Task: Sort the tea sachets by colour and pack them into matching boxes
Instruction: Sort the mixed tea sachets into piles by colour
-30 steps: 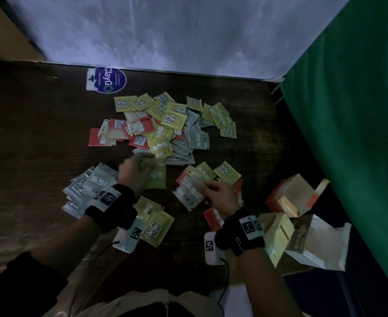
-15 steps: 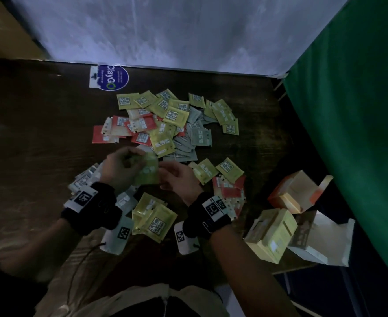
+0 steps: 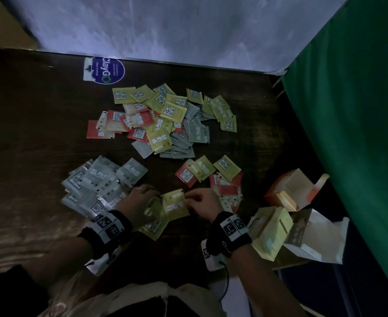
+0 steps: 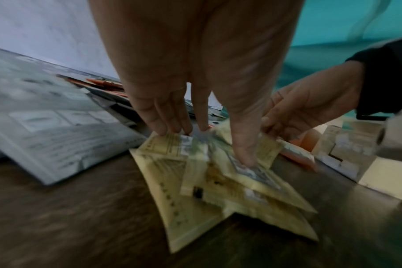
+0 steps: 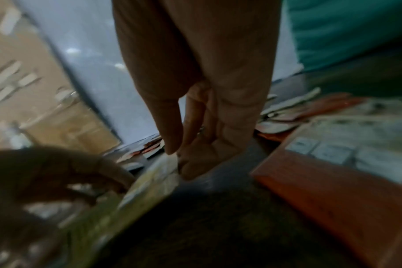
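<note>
Hands at the near yellow pile. My left hand (image 3: 138,201) lies with straight fingers (image 4: 165,125) pressing down on the yellow sachets (image 4: 218,190), thumb flat on the top one; my right hand (image 3: 203,203) pinches the edge of the uppermost yellow sachet (image 3: 174,203) between thumb and fingertips.

Head view: the whole layout, which neither wrist view gives. An unsorted heap (image 3: 165,120) of yellow, red and grey sachets lies toward the far wall; a grey pile (image 3: 97,186) sits just left of my left hand; a red pile (image 3: 227,188) sits just right of my right hand, with two yellow sachets at its far side. At the right edge of the tabletop (image 3: 28,133) stand an open orange box (image 3: 289,191), a yellow box (image 3: 270,229) and a white box (image 3: 314,234), the last overhanging the edge.

Left wrist view: the finger contact, hidden under the knuckles from above, and the fanned, overlapping lie of the yellow sachets.

Right wrist view: blurred; the pinch at the sachet's corner and a red sachet (image 5: 333,190) close beside.

Bare tabletop opens to the left and between the heap and the near piles; a green curtain (image 3: 360,110) closes the right side.
</note>
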Demonstrator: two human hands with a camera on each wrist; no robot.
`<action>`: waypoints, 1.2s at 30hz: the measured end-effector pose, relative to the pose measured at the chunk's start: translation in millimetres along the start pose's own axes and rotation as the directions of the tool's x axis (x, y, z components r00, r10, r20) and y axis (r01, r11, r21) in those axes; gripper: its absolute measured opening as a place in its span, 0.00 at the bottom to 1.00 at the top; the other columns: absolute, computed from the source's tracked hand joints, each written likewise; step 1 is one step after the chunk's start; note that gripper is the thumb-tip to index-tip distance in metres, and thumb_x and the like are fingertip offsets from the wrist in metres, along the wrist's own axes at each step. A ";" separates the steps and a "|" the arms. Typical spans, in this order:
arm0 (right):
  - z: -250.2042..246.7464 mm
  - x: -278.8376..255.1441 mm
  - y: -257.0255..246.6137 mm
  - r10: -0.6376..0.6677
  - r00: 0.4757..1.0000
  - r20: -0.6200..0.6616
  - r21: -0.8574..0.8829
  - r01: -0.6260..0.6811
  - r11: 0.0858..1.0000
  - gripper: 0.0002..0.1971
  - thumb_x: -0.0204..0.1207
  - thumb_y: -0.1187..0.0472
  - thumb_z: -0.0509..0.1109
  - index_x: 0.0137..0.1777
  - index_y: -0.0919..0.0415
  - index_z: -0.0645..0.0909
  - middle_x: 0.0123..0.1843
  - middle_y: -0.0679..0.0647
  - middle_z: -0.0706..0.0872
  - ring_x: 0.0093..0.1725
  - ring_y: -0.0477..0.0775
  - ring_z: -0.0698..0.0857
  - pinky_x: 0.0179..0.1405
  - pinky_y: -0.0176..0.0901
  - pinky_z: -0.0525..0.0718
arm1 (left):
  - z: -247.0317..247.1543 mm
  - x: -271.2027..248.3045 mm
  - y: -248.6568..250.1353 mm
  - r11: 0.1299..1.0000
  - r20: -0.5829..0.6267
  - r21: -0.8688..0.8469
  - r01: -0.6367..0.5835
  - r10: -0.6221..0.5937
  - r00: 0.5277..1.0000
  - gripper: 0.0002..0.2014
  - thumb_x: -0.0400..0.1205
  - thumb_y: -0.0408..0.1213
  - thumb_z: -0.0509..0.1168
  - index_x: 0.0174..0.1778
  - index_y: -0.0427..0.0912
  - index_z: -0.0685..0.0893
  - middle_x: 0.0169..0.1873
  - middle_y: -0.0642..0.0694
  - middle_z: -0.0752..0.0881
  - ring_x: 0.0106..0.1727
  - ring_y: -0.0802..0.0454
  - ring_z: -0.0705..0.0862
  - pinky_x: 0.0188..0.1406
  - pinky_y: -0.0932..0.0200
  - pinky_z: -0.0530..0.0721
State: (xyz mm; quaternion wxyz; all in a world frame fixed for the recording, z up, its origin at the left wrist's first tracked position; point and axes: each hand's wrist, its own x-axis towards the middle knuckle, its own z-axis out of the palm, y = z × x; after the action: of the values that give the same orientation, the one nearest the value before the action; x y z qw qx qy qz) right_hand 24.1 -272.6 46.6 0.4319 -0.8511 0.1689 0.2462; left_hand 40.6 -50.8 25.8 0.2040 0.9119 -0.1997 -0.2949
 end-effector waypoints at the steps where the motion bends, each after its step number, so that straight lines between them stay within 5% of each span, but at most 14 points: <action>1: -2.0 3.9 -3.1 -0.031 0.999 -0.029 -0.094 0.028 0.995 0.12 0.76 0.65 0.72 0.60 0.62 0.86 0.59 0.56 0.88 0.59 0.53 0.85 0.62 0.43 0.81 | 0.5 0.9 -0.5 1.000 -0.008 -0.010 -0.004 0.003 1.000 0.34 0.71 0.48 0.75 0.73 0.51 0.71 0.73 0.48 0.66 0.73 0.46 0.66 0.69 0.48 0.73; 3: -10.2 19.8 -11.7 -0.088 0.980 -0.178 -0.241 0.044 0.970 0.14 0.76 0.64 0.72 0.62 0.59 0.84 0.62 0.55 0.85 0.62 0.53 0.82 0.68 0.49 0.78 | 0.9 2.1 -0.9 1.000 -0.010 -0.007 -0.007 0.007 1.000 0.34 0.71 0.47 0.75 0.72 0.50 0.72 0.73 0.48 0.66 0.73 0.45 0.67 0.68 0.48 0.74; 6: -29.6 52.5 -25.2 -0.036 0.933 -0.359 -0.391 -0.115 0.913 0.22 0.77 0.60 0.72 0.70 0.57 0.76 0.71 0.58 0.76 0.71 0.58 0.74 0.70 0.53 0.76 | 1.8 4.0 1.5 1.000 -0.007 0.006 -0.010 0.010 1.000 0.32 0.71 0.47 0.74 0.72 0.49 0.74 0.73 0.45 0.67 0.72 0.44 0.67 0.68 0.49 0.74; 10: -44.0 83.9 -25.2 0.141 0.929 -0.341 -0.337 -0.261 0.905 0.31 0.70 0.53 0.79 0.72 0.59 0.73 0.73 0.59 0.73 0.73 0.60 0.73 0.70 0.55 0.75 | 1.6 4.7 4.2 0.997 0.011 0.083 0.012 -0.013 1.000 0.31 0.74 0.48 0.71 0.73 0.52 0.71 0.75 0.47 0.64 0.74 0.45 0.64 0.70 0.49 0.73; 15: -48.2 88.3 -21.6 0.156 0.948 -0.276 -0.334 -0.247 0.910 0.25 0.69 0.51 0.79 0.64 0.60 0.80 0.64 0.59 0.83 0.64 0.60 0.81 0.63 0.56 0.81 | 0.4 5.0 4.2 0.993 0.042 0.122 -0.002 -0.003 0.999 0.34 0.73 0.51 0.72 0.75 0.52 0.68 0.75 0.46 0.63 0.74 0.44 0.64 0.71 0.48 0.72; 19: -48.4 53.1 -28.7 -0.019 0.921 -0.390 -0.290 -0.103 0.951 0.14 0.78 0.55 0.70 0.62 0.58 0.79 0.60 0.56 0.82 0.61 0.56 0.80 0.59 0.48 0.79 | -4.7 0.8 -7.4 0.980 0.125 0.189 -0.069 0.045 0.991 0.48 0.64 0.54 0.78 0.78 0.49 0.63 0.76 0.43 0.62 0.75 0.41 0.66 0.72 0.47 0.71; 23: -16.5 -2.5 -20.9 0.049 0.979 -0.196 0.142 -0.022 0.990 0.21 0.74 0.58 0.76 0.65 0.61 0.78 0.58 0.51 0.83 0.57 0.50 0.82 0.55 0.45 0.81 | 6.6 -5.6 -20.3 0.981 0.086 0.119 -0.151 0.141 0.986 0.45 0.56 0.44 0.82 0.68 0.45 0.69 0.64 0.30 0.77 0.58 0.30 0.82 0.53 0.39 0.84; 27: 12.1 -14.1 -9.8 0.067 0.998 0.012 -0.007 -0.067 0.998 0.20 0.75 0.55 0.74 0.65 0.60 0.80 0.61 0.54 0.85 0.61 0.54 0.84 0.55 0.44 0.82 | 11.9 -5.2 -11.0 0.978 0.038 -0.003 -0.209 0.209 0.977 0.41 0.59 0.42 0.80 0.68 0.50 0.68 0.65 0.28 0.76 0.60 0.29 0.80 0.55 0.38 0.83; 30: -6.7 7.5 -8.1 0.011 0.979 -0.204 -0.110 -0.034 0.993 0.17 0.77 0.58 0.72 0.64 0.58 0.80 0.61 0.54 0.83 0.60 0.53 0.82 0.60 0.46 0.81 | 8.9 -6.3 0.6 0.987 0.040 -0.059 -0.150 0.152 0.988 0.33 0.70 0.42 0.73 0.73 0.45 0.73 0.72 0.32 0.68 0.71 0.34 0.72 0.67 0.40 0.76; 33: -54.2 48.1 -4.4 0.080 0.851 -0.519 -0.159 -0.188 0.969 0.18 0.75 0.61 0.73 0.64 0.58 0.80 0.65 0.57 0.79 0.64 0.57 0.80 0.63 0.52 0.81 | 11.6 -8.4 3.2 0.993 0.015 -0.039 -0.108 0.109 0.994 0.29 0.73 0.40 0.72 0.71 0.39 0.76 0.73 0.33 0.67 0.72 0.35 0.70 0.68 0.42 0.74; 36: -92.7 75.3 -0.9 0.269 0.811 -0.519 -0.184 -0.414 0.891 0.25 0.76 0.59 0.71 0.74 0.57 0.74 0.74 0.60 0.71 0.73 0.63 0.71 0.70 0.61 0.75 | 11.2 -9.1 5.1 0.993 0.000 -0.027 -0.112 0.112 0.994 0.27 0.73 0.39 0.72 0.69 0.40 0.77 0.71 0.33 0.70 0.70 0.34 0.72 0.65 0.40 0.76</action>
State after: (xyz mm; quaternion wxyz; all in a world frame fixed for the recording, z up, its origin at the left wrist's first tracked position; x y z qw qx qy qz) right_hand 111.7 -353.6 51.5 0.1955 -0.8936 0.3845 0.1238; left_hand 25.6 -53.5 24.0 0.2323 0.8961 -0.2467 -0.2866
